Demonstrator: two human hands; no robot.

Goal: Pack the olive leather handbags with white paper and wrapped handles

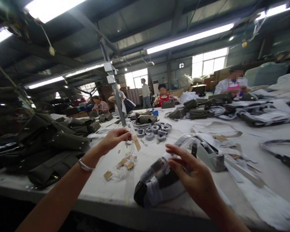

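Note:
Pinched in my left hand point(116, 138) is a small brown tag point(137, 143) with clear plastic about it, hanging from the fingertips. A bracelet circles that wrist. My right hand point(192, 172) has its fingers apart and holds nothing that I can see. It hovers by a dark bag point(141, 193) with white and clear wrapping, which lies at the table's front edge. Whether the fingers touch the bag I cannot tell. Between the hands lies a loose pile of brown tags point(129, 164) in clear plastic.
A grey tape dispenser point(215, 159) stands beyond my right hand. Dark green bags point(55, 138) are heaped at left, with more bags point(200, 108) at the back right. Rolled grey straps point(156, 129) lie mid-table. A metal post point(114, 87) rises behind. Several people work farther off.

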